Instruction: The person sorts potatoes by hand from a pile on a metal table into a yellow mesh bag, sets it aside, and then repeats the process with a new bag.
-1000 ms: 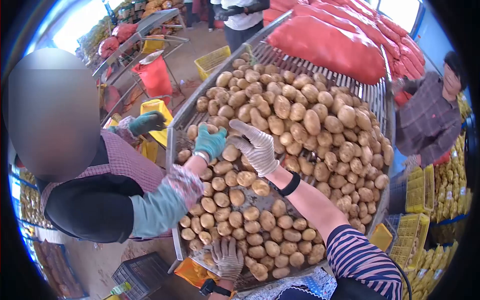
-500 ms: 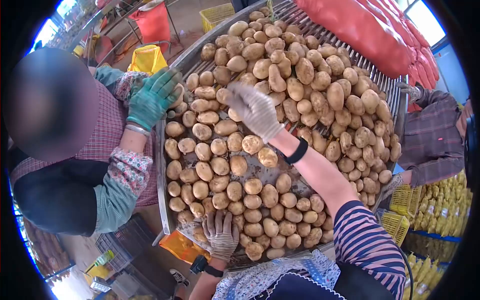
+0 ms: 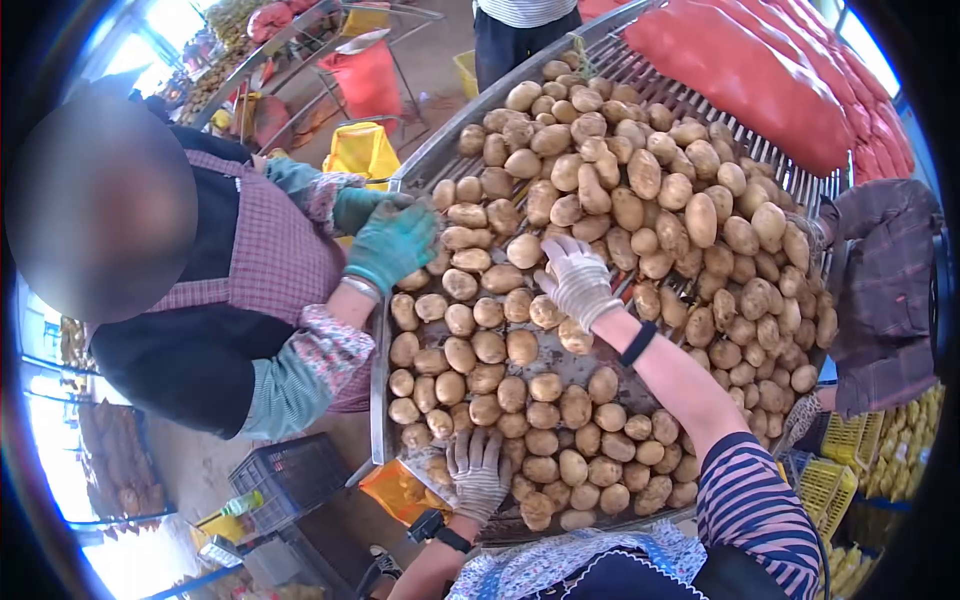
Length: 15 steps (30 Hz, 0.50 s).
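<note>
My right hand [image 3: 580, 283], in a pale knitted glove, is over the potatoes in the middle of the slatted metal sorting table [image 3: 379, 385]. Its fingers are apart, with no potato visible in its grasp. A smooth potato [image 3: 523, 251] lies just left of its fingertips. At the near left corner, my left hand [image 3: 477, 474], gloved alike, lies flat with fingers spread, touching the nearest potatoes [image 3: 441, 423]. A large heap of potatoes [image 3: 700, 215] covers the table's far right part. Bare metal [image 3: 558, 368] shows between the single-layer potatoes.
A co-worker's green gloves [image 3: 392, 240] are at the left edge; another person's arm [image 3: 885, 290] reaches in from the right. Red filled sacks [image 3: 735, 85] lie at the far end. An orange bag [image 3: 398, 492] hangs below the near left corner. Yellow crates [image 3: 828, 490] stand at right.
My view has turned, shifting the scene rightward. My right hand has drawn back toward me over the potatoes; my left hand stays at the near corner. The co-worker's green gloves have come together.
</note>
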Tool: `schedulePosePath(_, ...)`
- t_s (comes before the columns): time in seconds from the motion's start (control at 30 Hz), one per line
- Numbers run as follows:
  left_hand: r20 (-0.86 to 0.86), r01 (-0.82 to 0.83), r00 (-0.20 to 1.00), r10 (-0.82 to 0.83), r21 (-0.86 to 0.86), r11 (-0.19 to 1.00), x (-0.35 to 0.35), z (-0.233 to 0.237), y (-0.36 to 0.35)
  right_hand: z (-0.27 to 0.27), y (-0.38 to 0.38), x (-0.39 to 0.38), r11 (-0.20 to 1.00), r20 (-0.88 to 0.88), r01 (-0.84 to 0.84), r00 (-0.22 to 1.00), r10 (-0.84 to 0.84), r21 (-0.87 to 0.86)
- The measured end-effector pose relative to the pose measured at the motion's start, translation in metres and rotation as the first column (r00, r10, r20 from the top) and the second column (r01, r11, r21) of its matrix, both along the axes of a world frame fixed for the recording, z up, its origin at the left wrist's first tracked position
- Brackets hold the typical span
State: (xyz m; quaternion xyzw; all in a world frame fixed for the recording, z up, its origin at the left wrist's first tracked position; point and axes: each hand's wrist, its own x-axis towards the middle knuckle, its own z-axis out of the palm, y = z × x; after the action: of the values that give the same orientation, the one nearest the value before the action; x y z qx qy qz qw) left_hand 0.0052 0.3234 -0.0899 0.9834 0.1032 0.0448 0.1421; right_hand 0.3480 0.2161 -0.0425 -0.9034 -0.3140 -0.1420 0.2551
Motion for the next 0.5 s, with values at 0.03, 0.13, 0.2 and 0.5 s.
schedulePosePath(0.03, 0.033, 0.007, 0.999, -0.007, -0.005, 1.000, 0.000, -0.002, -0.001, 0.003, 0.006, 0.009, 0.995, 0.006, -0.102, 0.995, 0.102, -0.019)
schedulePosePath(0.13, 0.032, 0.005, 0.999, -0.004, -0.027, 1.000, 0.001, 0.000, -0.006, -0.014, 0.040, 0.031, 0.958, -0.004, -0.224, 0.974, 0.227, -0.178)
schedulePosePath(0.2, -0.139, 0.032, 0.990, -0.036, -0.035, 0.999, 0.001, 0.004, 0.000, 0.006, 0.047, 0.033, 0.874, -0.259, -0.266, 0.951, 0.168, -0.407)
schedulePosePath(0.5, -0.173, 0.012, 0.984, -0.043, -0.179, 0.984, -0.015, -0.020, 0.004, -0.036, 0.023, -0.005, 0.888, -0.092, -0.422, 0.907, 0.412, -0.185)
